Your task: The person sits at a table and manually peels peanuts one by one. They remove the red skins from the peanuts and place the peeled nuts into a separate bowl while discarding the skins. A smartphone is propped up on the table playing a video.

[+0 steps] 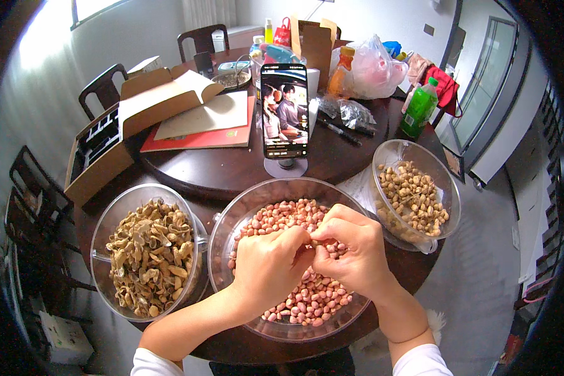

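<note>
Over a large clear plastic bowl (235,310) of shelled reddish peanuts (310,296), my left hand (272,263) and my right hand (357,249) meet at the fingertips. Both pinch a small item between them, seemingly a peanut pod, mostly hidden by the fingers. To the left, a clear bowl (98,282) is heaped with brown peanut shells (150,254). On the right, another clear bowl (453,202), tilted in view, contains unshelled peanuts (413,197).
Behind the middle bowl, a smartphone (285,113) stands upright with its screen lit. Cardboard boxes (103,174) and a red folder (202,141) lie back left. Pens (340,132), a green bottle (419,108), an orange-capped bottle (342,73) and plastic bags (371,70) are back right.
</note>
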{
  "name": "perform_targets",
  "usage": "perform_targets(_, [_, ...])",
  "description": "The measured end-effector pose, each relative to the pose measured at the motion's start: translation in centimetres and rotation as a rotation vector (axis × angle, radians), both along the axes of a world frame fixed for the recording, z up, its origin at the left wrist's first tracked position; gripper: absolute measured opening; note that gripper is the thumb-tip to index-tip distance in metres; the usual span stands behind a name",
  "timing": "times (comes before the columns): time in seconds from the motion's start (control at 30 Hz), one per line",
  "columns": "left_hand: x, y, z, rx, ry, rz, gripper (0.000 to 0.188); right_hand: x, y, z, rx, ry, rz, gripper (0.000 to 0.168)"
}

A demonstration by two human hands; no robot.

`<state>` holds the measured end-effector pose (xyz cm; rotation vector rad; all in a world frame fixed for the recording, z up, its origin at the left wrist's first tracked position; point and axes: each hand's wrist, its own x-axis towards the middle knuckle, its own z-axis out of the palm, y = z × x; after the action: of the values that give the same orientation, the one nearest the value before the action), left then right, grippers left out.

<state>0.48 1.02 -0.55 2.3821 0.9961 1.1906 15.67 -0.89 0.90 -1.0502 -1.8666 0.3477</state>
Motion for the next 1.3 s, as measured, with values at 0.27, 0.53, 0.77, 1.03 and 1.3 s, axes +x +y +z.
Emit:
perform_targets(0.27, [-0.2, 0.2, 0.7, -0.125, -0.036, 0.022, 0.013, 0.0, 0.5, -0.2, -0.031, 0.161, 0.026, 0.013])
perform_targets(0.53, [-0.2, 0.3, 0.7, -0.219, -0.092, -0.113, 0.010, 0.6, 0.6, -0.7, -0.341, 0.538, 0.192, 0.006])
perform_targets(0.77, [-0.1, -0.2, 1.1, -0.658, -0.304, -0.229, 0.014, 0.6, 0.3, -0.6, -0.494, 0.654, 0.214, 0.003])
perform_targets(1.03, [-0.4, 0.0, 1.4, -1.108, -0.550, -0.363, 0.019, 0.8, 0.1, -0.5, -0.606, 0.684, 0.203, 0.003])
perform_targets(1.3, [-0.7, 0.2, 1.2, -1.322, -0.705, -0.421, 0.019, 0.7, -0.2, -0.3, -0.622, 0.720, 0.236, 0.005])
